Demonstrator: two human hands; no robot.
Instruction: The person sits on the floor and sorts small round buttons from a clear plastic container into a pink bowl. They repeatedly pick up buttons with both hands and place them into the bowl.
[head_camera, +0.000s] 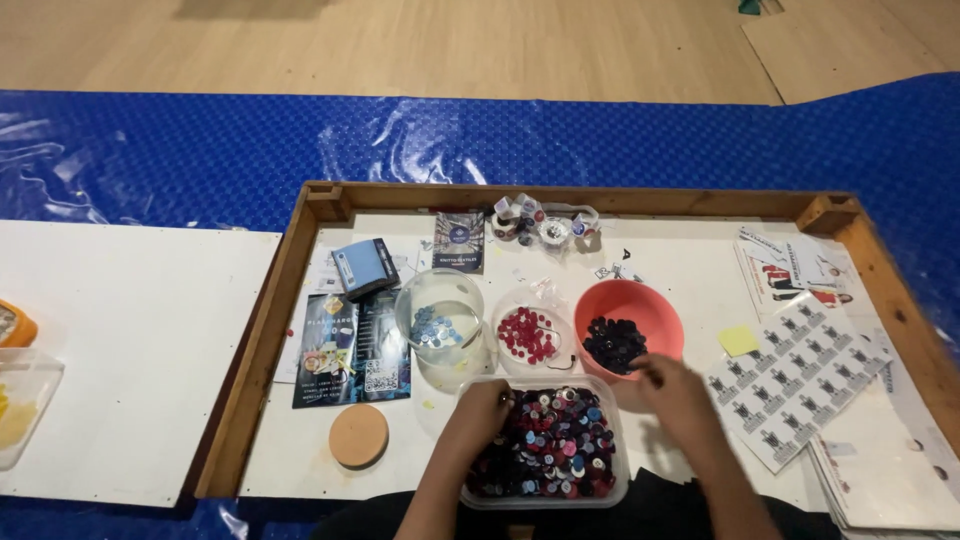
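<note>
Two hands: left hand digging, grip unclear, in mixed-button tub; right hand pinched beside dark-button bowl.

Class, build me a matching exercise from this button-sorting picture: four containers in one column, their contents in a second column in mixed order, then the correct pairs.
Column one:
1. coral bowl
2. clear cup
3. small clear bowl
4. rectangular clear tub

Column two:
A. red buttons
B. mixed-colour buttons
C. dark navy buttons
D. light blue buttons

Pairs: 1-C, 2-D, 3-A, 4-B.

The left hand rests in the tub; the right hand is at the coral bowl's near rim.
</note>
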